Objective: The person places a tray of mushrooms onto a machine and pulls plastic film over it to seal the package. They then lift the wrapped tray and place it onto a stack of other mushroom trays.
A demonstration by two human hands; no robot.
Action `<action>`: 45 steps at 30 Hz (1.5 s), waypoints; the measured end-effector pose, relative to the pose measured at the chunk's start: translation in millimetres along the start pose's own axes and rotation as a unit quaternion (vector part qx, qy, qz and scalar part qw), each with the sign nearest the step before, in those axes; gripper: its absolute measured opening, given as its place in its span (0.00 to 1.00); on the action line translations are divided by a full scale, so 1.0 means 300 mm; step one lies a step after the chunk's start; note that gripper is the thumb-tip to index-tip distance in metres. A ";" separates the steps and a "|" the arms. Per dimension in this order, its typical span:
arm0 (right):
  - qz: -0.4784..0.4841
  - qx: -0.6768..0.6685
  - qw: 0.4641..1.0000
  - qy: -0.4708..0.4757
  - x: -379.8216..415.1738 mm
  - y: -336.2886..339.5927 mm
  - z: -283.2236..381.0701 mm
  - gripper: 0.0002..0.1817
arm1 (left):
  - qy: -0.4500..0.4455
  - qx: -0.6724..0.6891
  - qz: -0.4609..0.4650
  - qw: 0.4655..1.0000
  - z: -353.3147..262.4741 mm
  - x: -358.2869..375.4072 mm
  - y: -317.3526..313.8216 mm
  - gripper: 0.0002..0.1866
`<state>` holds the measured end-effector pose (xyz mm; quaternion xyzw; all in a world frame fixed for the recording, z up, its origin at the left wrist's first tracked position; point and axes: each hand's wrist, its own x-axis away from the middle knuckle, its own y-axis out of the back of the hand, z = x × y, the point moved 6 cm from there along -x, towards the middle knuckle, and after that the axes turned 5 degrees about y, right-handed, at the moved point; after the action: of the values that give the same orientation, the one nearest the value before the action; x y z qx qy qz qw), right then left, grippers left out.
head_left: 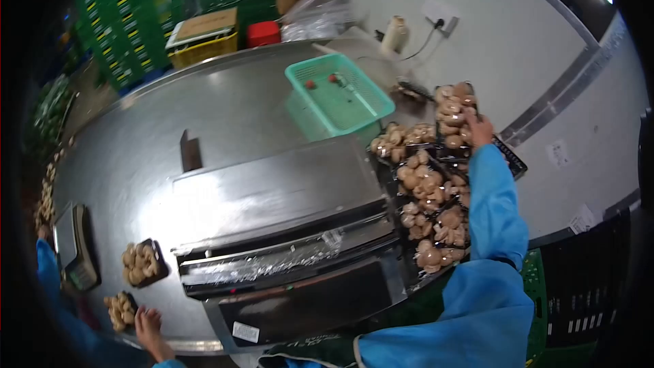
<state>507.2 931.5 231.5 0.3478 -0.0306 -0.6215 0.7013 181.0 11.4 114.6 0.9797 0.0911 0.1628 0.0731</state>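
Note:
My right hand [479, 127] grips the edge of a wrapped black tray of mushrooms [451, 117], above several other packed mushroom trays [421, 180] piled at the right end of the steel table. At the lower left, my left hand [148, 326] is beside a small black tray of mushrooms [119, 310], its fingers slightly curled and apart, holding nothing. Another mushroom tray [141, 263] sits just above that one. Between my hands stands the wrapping machine [286, 177], with clear film across its front slot.
A green basket [340, 126] with small red items stands behind the machine. A scale [76, 249] is at the far left, beside a co-worker's blue sleeve [48, 262] and loose mushrooms [48, 191]. A bottle [394, 33] stands by the wall. Green crates [126, 17] are stacked beyond.

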 end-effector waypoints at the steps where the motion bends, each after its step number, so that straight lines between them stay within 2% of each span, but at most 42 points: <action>1: 0.000 -0.064 0.996 -0.059 0.009 -0.025 0.024 0.27 | 0.033 -0.022 -0.059 0.997 0.014 -0.020 0.045 0.20; 3: 0.006 -0.050 0.998 -0.028 -0.031 -0.081 0.018 0.30 | 0.024 -0.035 -0.078 0.996 0.070 -0.051 0.135 0.21; 5: 0.028 -0.024 0.999 -0.027 -0.047 -0.155 0.011 0.30 | 0.044 0.013 -0.177 0.983 0.112 -0.047 0.218 0.22; 7: 0.035 0.024 0.999 -0.030 -0.065 -0.231 0.004 0.30 | 0.079 0.041 -0.120 0.989 0.155 -0.078 0.275 0.21; 8: 0.034 0.039 0.998 -0.031 -0.080 -0.268 -0.012 0.29 | 0.060 0.075 -0.066 0.993 0.207 -0.109 0.313 0.19; 9: 0.130 0.158 0.976 0.069 -0.172 -0.335 -0.113 0.26 | 0.065 0.054 -0.092 0.992 0.188 -0.092 0.289 0.18; 10: 0.197 0.256 0.928 0.186 -0.236 -0.391 -0.186 0.23 | 0.070 0.067 -0.116 0.988 0.132 -0.052 0.238 0.18; 11: 0.211 0.282 0.908 0.225 -0.309 -0.461 -0.250 0.23 | 0.059 0.077 -0.114 0.989 0.132 -0.048 0.254 0.17; 14: 0.210 0.323 0.899 0.206 -0.405 -0.516 -0.348 0.24 | 0.052 0.066 -0.175 0.981 0.143 -0.066 0.320 0.17; 15: 0.195 0.367 0.893 0.174 -0.408 -0.513 -0.338 0.24 | 0.036 0.054 -0.188 0.980 0.152 -0.088 0.353 0.16; 17: 0.162 0.470 0.859 0.120 -0.410 -0.499 -0.302 0.24 | -0.016 0.025 -0.196 0.980 0.181 -0.159 0.430 0.17; 19: 0.137 0.567 0.809 0.065 -0.409 -0.454 -0.249 0.24 | -0.032 -0.023 -0.243 0.969 0.164 -0.223 0.465 0.17; 20: 0.125 0.584 0.800 0.057 -0.403 -0.452 -0.197 0.25 | -0.053 -0.038 -0.213 0.975 0.189 -0.298 0.482 0.17; 22: 0.124 0.559 0.816 0.083 -0.422 -0.516 -0.093 0.25 | -0.103 -0.097 -0.169 0.975 0.167 -0.419 0.454 0.19; 23: 0.131 0.400 0.890 0.176 -0.447 -0.586 -0.019 0.26 | -0.133 -0.139 -0.156 0.969 0.143 -0.470 0.398 0.19; 24: 0.167 0.235 0.921 0.261 -0.487 -0.657 0.020 0.28 | -0.137 -0.172 -0.147 0.964 0.134 -0.530 0.345 0.22; 25: 0.269 0.010 0.952 0.143 -0.306 -0.734 0.259 0.29 | -0.143 -0.206 -0.137 0.958 0.127 -0.586 0.288 0.24; 26: 0.350 -0.104 0.923 0.123 0.033 -0.793 0.629 0.29 | -0.145 -0.202 -0.131 0.960 0.122 -0.632 0.233 0.24; 27: 0.444 -0.184 0.867 0.135 0.263 -0.892 0.857 0.29 | -0.107 -0.225 -0.118 0.961 0.124 -0.674 0.178 0.27; 28: 0.498 -0.229 0.823 0.147 0.612 -0.914 1.152 0.29 | -0.071 -0.250 -0.106 0.960 0.125 -0.712 0.136 0.30; 29: 0.580 -0.227 0.772 0.124 0.883 -0.953 1.347 0.29 | -0.035 -0.275 -0.095 0.956 0.127 -0.746 0.111 0.34; 31: 0.724 -0.251 0.639 0.073 1.323 -1.062 1.557 0.29 | 0.005 -0.266 -0.060 0.962 0.171 -0.829 0.076 0.35; 33: 0.792 -0.205 0.576 0.004 1.661 -1.269 1.584 0.34 | 0.021 -0.259 -0.042 0.965 0.179 -0.852 0.057 0.35; 35: 0.779 -0.124 0.611 -0.066 1.914 -1.497 1.535 0.39 | 0.022 -0.259 -0.043 0.965 0.196 -0.882 0.071 0.33; 37: 0.730 -0.057 0.680 -0.040 2.051 -1.659 1.485 0.46 | 0.011 -0.244 -0.054 0.968 0.222 -0.905 0.089 0.31; 38: 0.716 -0.045 0.695 -0.047 2.126 -1.787 1.387 0.48 | 0.006 -0.182 -0.042 0.982 0.242 -0.925 0.095 0.30; 39: 0.688 -0.019 0.724 -0.047 2.171 -1.835 1.343 0.47 | 0.002 -0.121 -0.029 0.992 0.259 -0.942 0.095 0.29; 41: 0.694 -0.081 0.714 -0.044 2.218 -1.861 1.332 0.46 | 0.011 -0.024 -0.013 1.000 0.300 -0.949 0.087 0.25; 43: 0.718 -0.083 0.690 -0.029 2.225 -1.893 1.322 0.45 | 0.043 0.001 0.016 0.999 0.296 -0.923 0.083 0.23; 44: 0.713 -0.112 0.689 -0.058 2.220 -1.899 1.309 0.44 | 0.058 0.027 0.025 0.998 0.281 -0.903 0.083 0.24; 45: 0.690 -0.158 0.707 -0.008 2.244 -2.022 1.214 0.33 | 0.071 0.050 0.036 0.996 0.265 -0.886 0.081 0.25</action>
<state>-29.9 175.5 -74.4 0.1094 -0.1687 0.0369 0.9789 -35.9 -75.1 -37.0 0.9707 0.0685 0.2301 0.0113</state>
